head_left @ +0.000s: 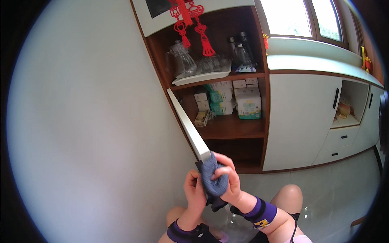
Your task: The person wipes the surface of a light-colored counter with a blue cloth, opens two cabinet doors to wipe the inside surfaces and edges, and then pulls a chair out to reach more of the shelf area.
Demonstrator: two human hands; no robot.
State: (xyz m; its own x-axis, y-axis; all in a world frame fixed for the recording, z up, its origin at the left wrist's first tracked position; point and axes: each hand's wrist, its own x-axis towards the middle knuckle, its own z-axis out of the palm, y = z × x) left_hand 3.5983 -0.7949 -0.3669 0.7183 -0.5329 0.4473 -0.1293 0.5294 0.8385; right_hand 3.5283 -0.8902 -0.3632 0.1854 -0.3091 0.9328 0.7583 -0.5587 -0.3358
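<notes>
1. Head view: your right grip [233, 185] grasps a blue-grey cloth [212, 186] at five o'clock, against the near end of the white cabinet door [189, 126].
2. Your left grip [195, 194], at six o'clock, curls just beside the cloth; whether it holds anything, I cannot tell.
3. At two o'clock, packs [248, 103] sit on a shelf [227, 128].

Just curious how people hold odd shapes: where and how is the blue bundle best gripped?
Probably by the thick, rounded right side of the blue bundle, fingers curled round it from the right, as the right hand does: its top meets the white panel, and the left hand crowds its left.
</notes>
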